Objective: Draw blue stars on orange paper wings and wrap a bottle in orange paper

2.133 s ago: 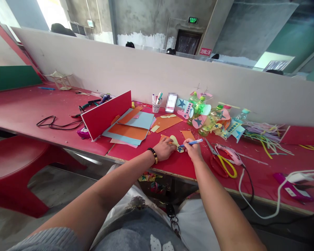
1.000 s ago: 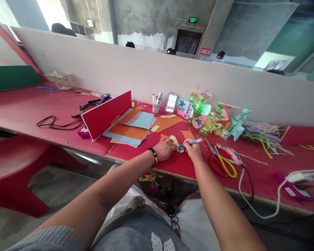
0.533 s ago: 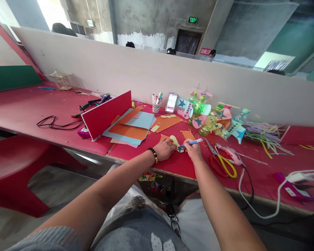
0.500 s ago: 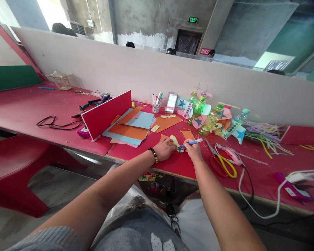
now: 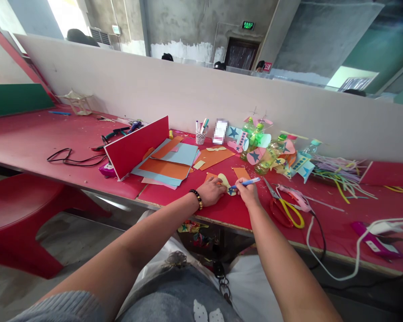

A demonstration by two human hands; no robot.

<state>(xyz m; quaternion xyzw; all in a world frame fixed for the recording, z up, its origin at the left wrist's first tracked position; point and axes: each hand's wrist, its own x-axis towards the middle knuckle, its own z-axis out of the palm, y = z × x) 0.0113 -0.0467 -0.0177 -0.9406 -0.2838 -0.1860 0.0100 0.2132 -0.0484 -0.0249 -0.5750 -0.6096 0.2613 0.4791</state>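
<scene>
My right hand (image 5: 248, 192) is closed around a blue marker pen (image 5: 251, 181), its tip down on a pale yellow paper cutout (image 5: 224, 179). A dark blue star shows on the lower end of that cutout. My left hand (image 5: 212, 191), with a beaded bracelet on the wrist, lies on the table with fingers stretched towards the cutout, touching its left side. Small orange paper pieces (image 5: 241, 173) lie beyond both hands. To the right of my right hand rest scissors (image 5: 285, 206) with red and yellow handles.
Orange and light blue paper sheets (image 5: 169, 167) are stacked left, beside a red divider (image 5: 139, 147). A pen cup (image 5: 200, 137) and decorated plastic bottles (image 5: 268, 154) stand at the back. A pink glue gun (image 5: 297, 199) and white cable (image 5: 356, 264) lie right.
Both hands stay almost in place, the pen still on the star. Beyond the partition, a person's head has shifted left, in front of the red sign.
</scene>
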